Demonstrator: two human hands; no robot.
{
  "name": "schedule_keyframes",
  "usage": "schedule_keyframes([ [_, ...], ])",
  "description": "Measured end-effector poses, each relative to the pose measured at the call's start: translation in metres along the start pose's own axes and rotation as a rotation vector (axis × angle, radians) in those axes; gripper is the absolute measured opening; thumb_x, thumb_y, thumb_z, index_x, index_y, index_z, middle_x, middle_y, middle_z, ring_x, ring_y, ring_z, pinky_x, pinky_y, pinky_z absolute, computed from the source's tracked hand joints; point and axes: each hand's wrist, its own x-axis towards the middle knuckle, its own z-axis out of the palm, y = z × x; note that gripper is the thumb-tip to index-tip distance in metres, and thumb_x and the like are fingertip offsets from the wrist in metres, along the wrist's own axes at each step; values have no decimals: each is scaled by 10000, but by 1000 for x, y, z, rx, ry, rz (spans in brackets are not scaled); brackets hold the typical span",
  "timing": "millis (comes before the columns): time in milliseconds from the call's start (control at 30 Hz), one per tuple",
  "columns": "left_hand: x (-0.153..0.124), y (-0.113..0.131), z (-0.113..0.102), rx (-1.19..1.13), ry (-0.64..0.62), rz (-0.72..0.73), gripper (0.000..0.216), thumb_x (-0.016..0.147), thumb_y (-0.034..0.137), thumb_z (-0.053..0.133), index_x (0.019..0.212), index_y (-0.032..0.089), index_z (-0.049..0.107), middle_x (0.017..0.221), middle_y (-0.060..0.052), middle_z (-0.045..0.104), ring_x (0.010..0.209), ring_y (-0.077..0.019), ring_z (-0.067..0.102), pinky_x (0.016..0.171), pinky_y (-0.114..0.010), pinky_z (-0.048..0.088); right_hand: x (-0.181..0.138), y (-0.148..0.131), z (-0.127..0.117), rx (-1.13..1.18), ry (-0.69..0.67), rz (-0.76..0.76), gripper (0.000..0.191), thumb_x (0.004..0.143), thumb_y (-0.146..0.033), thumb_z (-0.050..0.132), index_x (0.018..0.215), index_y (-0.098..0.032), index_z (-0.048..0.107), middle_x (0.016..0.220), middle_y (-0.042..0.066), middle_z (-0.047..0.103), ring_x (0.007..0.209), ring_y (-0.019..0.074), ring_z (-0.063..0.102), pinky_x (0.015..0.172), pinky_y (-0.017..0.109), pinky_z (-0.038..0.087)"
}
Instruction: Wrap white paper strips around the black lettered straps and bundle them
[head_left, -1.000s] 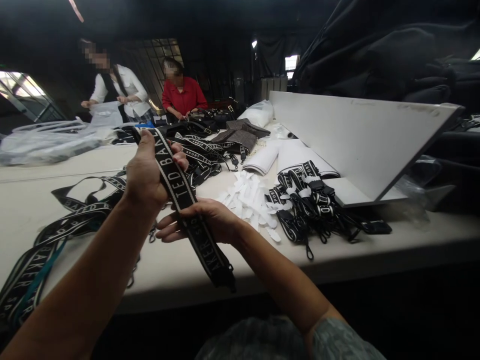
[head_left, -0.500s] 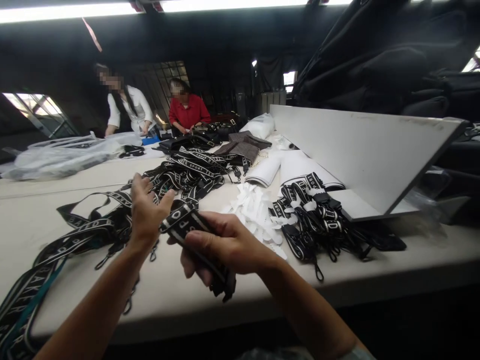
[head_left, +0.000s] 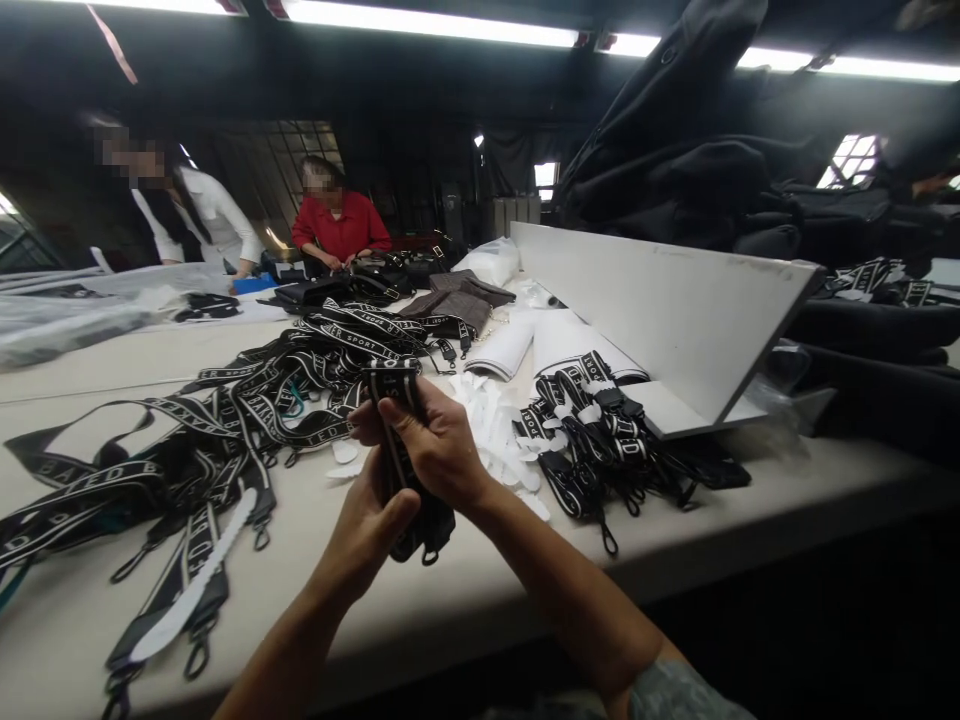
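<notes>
Folded black-and-white lettered strap (head_left: pixel 401 440): held upright over the near table (head_left: pixel 465 590) edge, centre. Right hand (head_left: pixel 431 440) closed around its upper part; left hand (head_left: pixel 367 525) clasping its lower part. Loose strap pile (head_left: pixel 247 410): left. White paper tabs (head_left: pixel 495 425): just right. Bundled straps (head_left: pixel 600 430): farther right.

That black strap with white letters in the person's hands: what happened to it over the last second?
A second ago the strap was stretched out long between the hands. Since then it has been gathered into a short folded bundle, and the left hand and right hand have come close together, both gripping it above the table. The loose strap pile, the bundled straps and the white paper bands lie as before.
</notes>
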Motion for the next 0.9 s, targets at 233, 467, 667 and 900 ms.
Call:
schedule_keyframes([
  [233,-6,-12,19,191,177,-100,567,892,568,556,1283,158,556,1130,-108,664,1079,-277,621,934,-362,508,-13,29,-4,-175,455,-81,249,853,-395,695,903,-152,706,833,36,689,759,159,647,758,284,539],
  [467,-44,-34,-9,386,-305,-73,368,975,423,429,1229,222,603,764,-33,653,605,-151,561,609,-248,485,-87,7,-51,-758,501,97,276,768,-379,784,643,-160,670,733,11,561,700,130,513,643,238,433],
  [667,-40,-34,-10,449,-521,64,406,968,265,444,1361,315,533,1153,-47,665,1032,-197,623,926,-283,474,-109,3,-62,76,466,419,463,706,-368,855,1052,-172,619,942,46,660,842,178,659,794,302,532],
  [900,4,-19,6,183,-431,-176,329,933,464,522,953,164,657,679,-31,588,608,-156,553,581,-257,463,-76,-6,-78,-11,621,198,378,687,-275,867,916,-192,579,899,10,680,804,145,670,779,275,560],
])
